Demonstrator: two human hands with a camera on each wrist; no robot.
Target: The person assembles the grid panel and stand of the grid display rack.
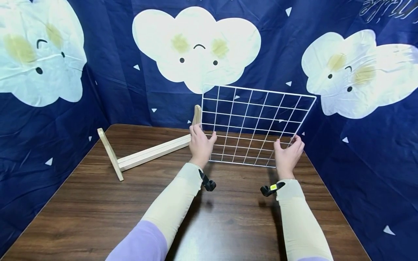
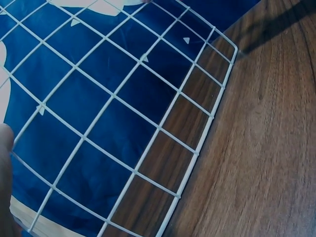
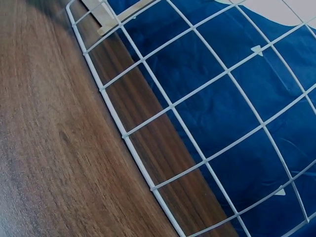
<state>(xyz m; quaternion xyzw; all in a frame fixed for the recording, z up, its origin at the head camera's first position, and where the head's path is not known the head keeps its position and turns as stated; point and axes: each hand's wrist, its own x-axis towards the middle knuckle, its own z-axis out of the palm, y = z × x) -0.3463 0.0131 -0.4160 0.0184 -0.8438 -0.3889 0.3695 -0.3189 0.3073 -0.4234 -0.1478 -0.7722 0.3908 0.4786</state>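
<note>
A white wire grid panel (image 1: 243, 128) stands nearly upright over the back part of the table, tilted a little. My left hand (image 1: 200, 145) grips its left edge, with the thumb in front of the wires. On the opposite edge my right hand (image 1: 288, 154) holds it, thumb likewise toward me. The panel's lower rim runs close over the wood in both wrist views. Left of the panel lies a pale wooden stand (image 1: 153, 152), a long grooved bar with an upright foot piece at each end; its far end is partly hidden behind my left hand.
The brown wooden table (image 1: 225, 224) reaches back to a dark blue cloth (image 1: 124, 90) with white clouds and triangles, which hangs on the left, back and right sides. A black wrist camera (image 1: 209, 183) sits on the left sleeve and another (image 1: 271, 189) on the right.
</note>
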